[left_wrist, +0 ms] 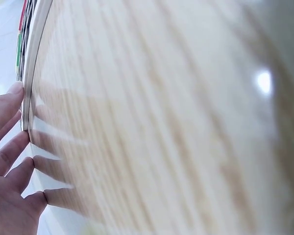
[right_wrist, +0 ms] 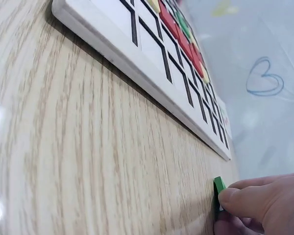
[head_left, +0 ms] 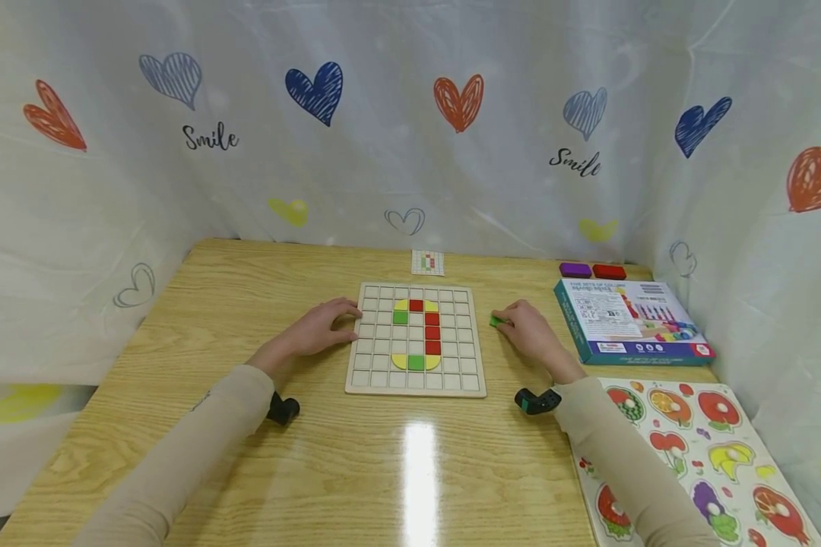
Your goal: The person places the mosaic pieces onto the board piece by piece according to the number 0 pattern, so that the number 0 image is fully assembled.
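Note:
A square wooden grid board (head_left: 457, 382) lies on the table, with red tiles (head_left: 432, 333), green tiles (head_left: 416, 362) and yellow rounded tiles (head_left: 433, 362) set in its middle cells. My left hand (head_left: 318, 328) rests at the board's left edge, thumb and fingers spread along it; in the left wrist view, the fingertips (left_wrist: 17, 88) meet the board's side. To the right of the board, my right hand (head_left: 530, 330) pinches a green tile (head_left: 496, 320). The right wrist view shows this green tile (right_wrist: 219, 184) tilted up on edge, close over the wood, between thumb and fingers.
Behind the board lies a small pattern card (head_left: 427, 263). At the right are a boxed set (head_left: 632, 323), a purple block (head_left: 575, 270), a red block (head_left: 609, 271) and a fruit puzzle board (head_left: 701, 433) under the right forearm. A printed curtain (head_left: 383, 167) hangs behind the table.

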Available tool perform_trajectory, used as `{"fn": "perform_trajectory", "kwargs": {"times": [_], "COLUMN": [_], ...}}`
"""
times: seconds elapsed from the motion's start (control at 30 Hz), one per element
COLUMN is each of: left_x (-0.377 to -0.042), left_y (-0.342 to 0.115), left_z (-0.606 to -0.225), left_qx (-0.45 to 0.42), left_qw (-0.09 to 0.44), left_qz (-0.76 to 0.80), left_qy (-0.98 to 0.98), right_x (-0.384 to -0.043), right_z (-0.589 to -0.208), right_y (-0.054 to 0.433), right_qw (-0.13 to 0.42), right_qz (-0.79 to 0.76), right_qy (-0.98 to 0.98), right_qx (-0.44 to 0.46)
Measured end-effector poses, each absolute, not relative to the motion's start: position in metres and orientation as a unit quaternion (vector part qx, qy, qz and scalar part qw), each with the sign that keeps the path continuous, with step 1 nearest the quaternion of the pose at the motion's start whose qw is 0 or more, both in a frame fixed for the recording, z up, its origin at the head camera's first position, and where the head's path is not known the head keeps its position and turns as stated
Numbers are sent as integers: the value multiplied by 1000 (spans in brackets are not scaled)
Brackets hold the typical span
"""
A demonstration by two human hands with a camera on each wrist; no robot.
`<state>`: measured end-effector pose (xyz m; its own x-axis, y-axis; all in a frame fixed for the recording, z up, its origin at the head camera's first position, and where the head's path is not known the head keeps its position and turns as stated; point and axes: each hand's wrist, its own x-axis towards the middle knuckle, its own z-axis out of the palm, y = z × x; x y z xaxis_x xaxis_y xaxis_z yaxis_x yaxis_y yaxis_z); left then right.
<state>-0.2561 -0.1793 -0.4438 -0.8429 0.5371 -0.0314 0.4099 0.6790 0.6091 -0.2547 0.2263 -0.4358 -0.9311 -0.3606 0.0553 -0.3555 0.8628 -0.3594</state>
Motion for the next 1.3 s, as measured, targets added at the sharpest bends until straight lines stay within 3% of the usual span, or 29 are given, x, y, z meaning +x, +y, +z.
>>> {"fn": "perform_trajectory", "kwargs": {"times": [0.47, 0.83, 1.3], "left_x": [-257, -257, -258], "left_y": [-180, -178, -180], "left_z": [-444, -444, -447], "left_qx": [259, 253, 257], "left_qw": [103, 107, 101], "left_qz": [301, 305, 302], "left_qy": [912, 912, 912], "right_x": [-254, -246, -249], "right_z": [-431, -421, -428], "right_y": [210, 147, 101], "right_qw": [10, 87, 91], "right_qz": [-378, -382, -315], "right_qy": [922, 898, 910], "right_qx": [-89, -199, -254]}}
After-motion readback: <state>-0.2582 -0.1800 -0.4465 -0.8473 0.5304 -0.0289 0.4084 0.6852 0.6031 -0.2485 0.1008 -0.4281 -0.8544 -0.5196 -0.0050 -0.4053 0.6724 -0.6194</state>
